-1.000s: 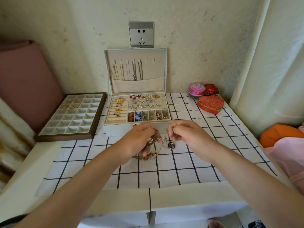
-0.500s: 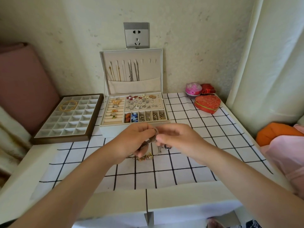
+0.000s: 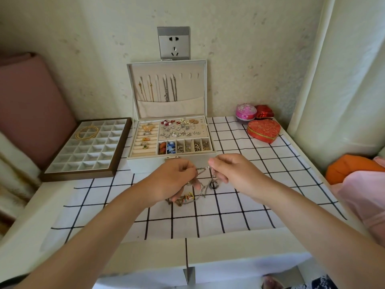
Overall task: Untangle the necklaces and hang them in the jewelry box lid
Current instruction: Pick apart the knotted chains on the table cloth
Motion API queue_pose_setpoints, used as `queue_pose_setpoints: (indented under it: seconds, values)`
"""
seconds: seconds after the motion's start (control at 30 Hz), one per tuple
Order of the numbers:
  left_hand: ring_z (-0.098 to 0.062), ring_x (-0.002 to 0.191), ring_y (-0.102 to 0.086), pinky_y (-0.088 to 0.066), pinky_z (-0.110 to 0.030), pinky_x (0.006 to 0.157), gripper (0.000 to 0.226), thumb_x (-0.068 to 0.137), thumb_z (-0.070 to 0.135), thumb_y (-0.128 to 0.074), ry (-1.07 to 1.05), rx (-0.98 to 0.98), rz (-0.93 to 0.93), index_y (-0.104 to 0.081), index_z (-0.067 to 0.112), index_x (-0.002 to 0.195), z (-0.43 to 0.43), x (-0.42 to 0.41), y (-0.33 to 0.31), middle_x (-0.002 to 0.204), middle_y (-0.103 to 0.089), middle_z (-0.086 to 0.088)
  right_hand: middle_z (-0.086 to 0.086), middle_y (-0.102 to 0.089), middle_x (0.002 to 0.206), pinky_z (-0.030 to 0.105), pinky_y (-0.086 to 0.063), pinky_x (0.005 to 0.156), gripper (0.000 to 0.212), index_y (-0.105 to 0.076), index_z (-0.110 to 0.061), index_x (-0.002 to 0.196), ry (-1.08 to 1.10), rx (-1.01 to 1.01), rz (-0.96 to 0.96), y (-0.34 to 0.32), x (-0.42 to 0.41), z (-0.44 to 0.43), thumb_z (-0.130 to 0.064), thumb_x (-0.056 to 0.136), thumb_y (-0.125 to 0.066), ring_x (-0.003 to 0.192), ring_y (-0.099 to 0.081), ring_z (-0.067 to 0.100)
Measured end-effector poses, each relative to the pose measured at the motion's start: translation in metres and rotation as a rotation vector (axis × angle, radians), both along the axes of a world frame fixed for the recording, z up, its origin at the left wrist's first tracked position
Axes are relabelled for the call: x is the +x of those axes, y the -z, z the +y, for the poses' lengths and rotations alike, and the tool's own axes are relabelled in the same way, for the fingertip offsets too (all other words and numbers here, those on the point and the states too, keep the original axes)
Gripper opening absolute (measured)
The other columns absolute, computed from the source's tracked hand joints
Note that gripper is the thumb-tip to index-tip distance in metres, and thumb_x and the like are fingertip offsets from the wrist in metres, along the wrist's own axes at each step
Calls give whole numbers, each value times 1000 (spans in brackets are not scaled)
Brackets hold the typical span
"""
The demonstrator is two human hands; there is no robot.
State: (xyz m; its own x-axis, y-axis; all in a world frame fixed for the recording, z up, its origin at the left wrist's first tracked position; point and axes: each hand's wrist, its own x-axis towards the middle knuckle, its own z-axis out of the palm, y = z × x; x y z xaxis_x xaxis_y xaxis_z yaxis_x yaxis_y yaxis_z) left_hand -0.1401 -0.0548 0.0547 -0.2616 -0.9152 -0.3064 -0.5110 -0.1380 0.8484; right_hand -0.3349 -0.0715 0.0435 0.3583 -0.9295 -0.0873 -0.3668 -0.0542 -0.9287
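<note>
Both bare forearms reach forward and converge. The left hand [image 3: 173,181] and right hand [image 3: 235,174] sit close together, knuckles up, fingers curled, each pinching the chain [image 3: 203,168] stretched between them.

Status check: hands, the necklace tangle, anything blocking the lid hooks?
Left hand and right hand both pinch one thin silver chain. Tangled necklaces trail below onto checked cloth. White jewelry box lid open, rightmost hooks free, nothing blocking.

Two hands, the left hand [image 3: 173,180] and right hand [image 3: 233,174], pinch a tangled cluster of necklaces [image 3: 200,184] above a checked cloth [image 3: 229,205] on the counter [image 3: 31,236], before an open jewelry box [image 3: 170,142] with chains hanging in its lid [image 3: 166,88].
</note>
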Motion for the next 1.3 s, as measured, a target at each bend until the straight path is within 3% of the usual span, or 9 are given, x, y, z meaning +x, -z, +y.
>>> queue_pose_setpoints:
  seconds: [0.1,0.27,0.4,0.5,0.6,0.8,1.03,1.17,1.3]
  values:
    - [-12,38,-39,-34,-20,41,20,102,16,-44,-69,6,0,-61,5,103,-3,5,2,91,-76,4,-4,-40,55,28,-34,75,47,-44,-10,62,14,8,-7,-4,-4,-1,-32,104,-49,55,-38,8]
    - [-11,37,-36,-31,-19,39,21,102,15,-41,-124,17,64,-60,14,93,-6,16,-5,93,-75,-5,7,-63,63,29,-46,94,42,-63,-8,57,92,35,-207,-12,-15,-8,-38,86,-58,75,-62,19]
    - [-14,37,-33,-27,-22,39,20,104,17,-41,-96,8,78,-57,14,93,-9,22,-7,77,-72,-6,7,-40,54,39,-49,57,39,-51,-12,58,143,165,-445,-10,-16,-12,-14,96,-57,45,-42,22]
    - [-15,38,-32,-25,-26,42,19,104,18,-42,-96,6,96,-58,13,96,-10,25,-7,73,-69,-9,-4,-40,54,24,-26,48,34,-50,-18,63,225,24,-103,-8,-19,-15,-19,95,-61,42,-33,11]
    - [-14,38,-31,-26,-29,47,19,104,19,-43,-83,3,120,-60,12,97,-9,26,-9,72,-68,-9,-10,-49,54,30,-38,55,32,-55,-16,67,215,-203,344,1,-23,-20,-33,92,-63,52,-46,8]
    - [-15,40,-30,-25,-22,40,19,105,20,-42,-47,37,218,-60,11,105,-10,26,-4,74,-66,-9,-13,-62,85,33,-50,66,11,-58,-31,92,65,-229,497,15,-20,-11,-30,90,-68,69,-58,7]
    - [-12,36,-29,-25,-21,38,20,106,20,-42,39,39,280,-58,11,98,-4,17,-4,80,-64,-13,-23,-55,120,34,-46,91,19,-72,-45,83,-97,-321,464,14,0,-2,-30,90,-63,102,-54,-2]
    - [-13,38,-29,-23,-21,39,23,106,19,-40,79,12,285,-59,12,96,-4,15,-1,80,-62,-17,-7,-69,107,31,-45,103,29,-78,-37,91,-118,-82,135,10,11,4,-51,88,-52,103,-62,7]
    - [-16,40,-28,-25,-21,39,22,106,23,-41,79,18,252,-59,12,99,-6,16,3,85,-58,-22,34,-64,100,34,-48,81,26,-79,-36,88,-126,-124,58,11,12,5,-45,98,-57,82,-61,37]
